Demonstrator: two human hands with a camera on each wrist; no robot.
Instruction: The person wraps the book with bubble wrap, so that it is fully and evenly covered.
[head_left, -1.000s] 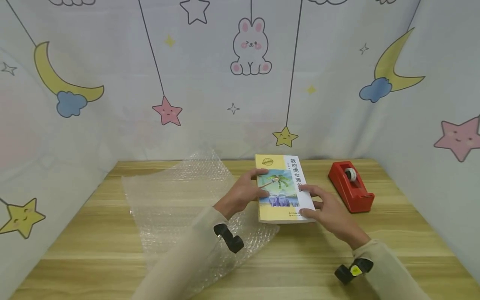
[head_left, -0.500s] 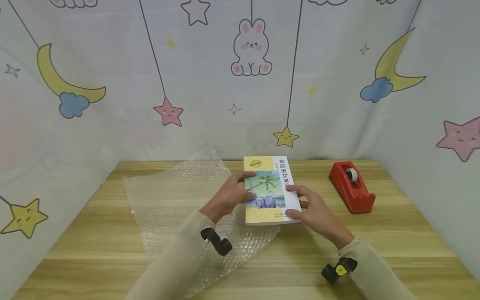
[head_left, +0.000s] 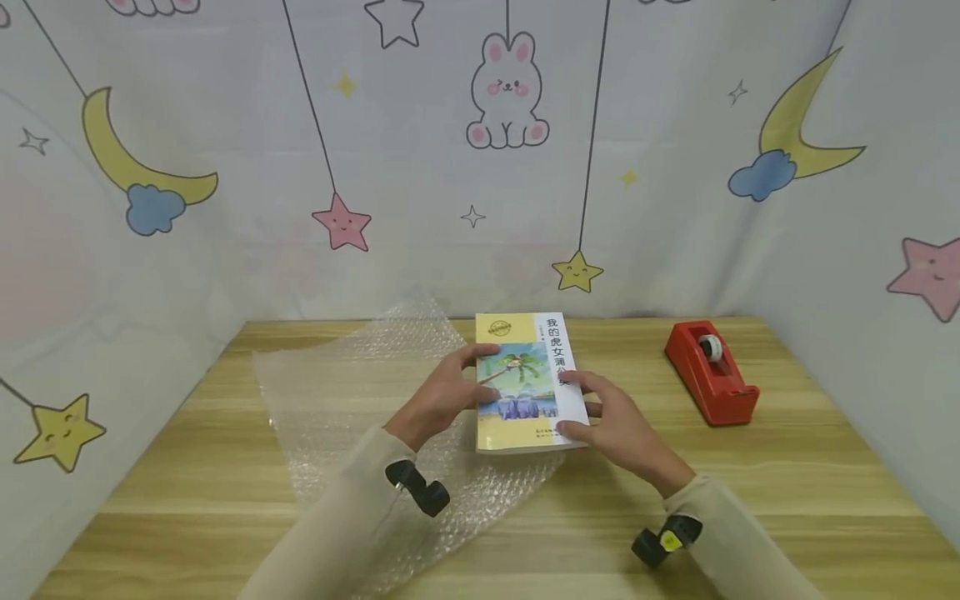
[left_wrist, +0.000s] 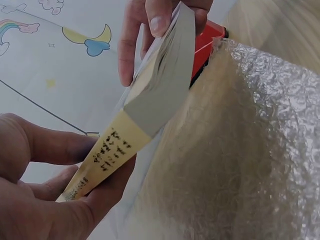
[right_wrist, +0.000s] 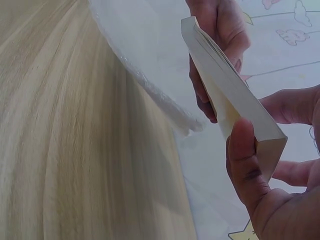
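Note:
A thick paperback book point(head_left: 517, 379) with a yellow and white cover and a palm-tree picture is held between both hands, above the right part of a sheet of bubble wrap point(head_left: 337, 433). My left hand point(head_left: 442, 396) grips its left edge, thumb and fingers on opposite faces around the spine point(left_wrist: 105, 155). At the other side, my right hand point(head_left: 618, 425) pinches the right edge. Both wrist views show the book raised off the table, its page block point(right_wrist: 235, 95) facing the camera in the right wrist view. Some fingers lie hidden beneath it.
A red tape dispenser point(head_left: 711, 375) with a roll of tape stands at the right of the wooden table point(head_left: 810, 508). Behind the table's far edge hangs a white cloth point(head_left: 420, 167) printed with stars, moons and a rabbit, which also runs along both sides.
Both hands have carried the book leftward, farther over the bubble wrap. Their hold on it looks the same. The bubble wrap and tape dispenser have stayed in place while the view shifted slightly.

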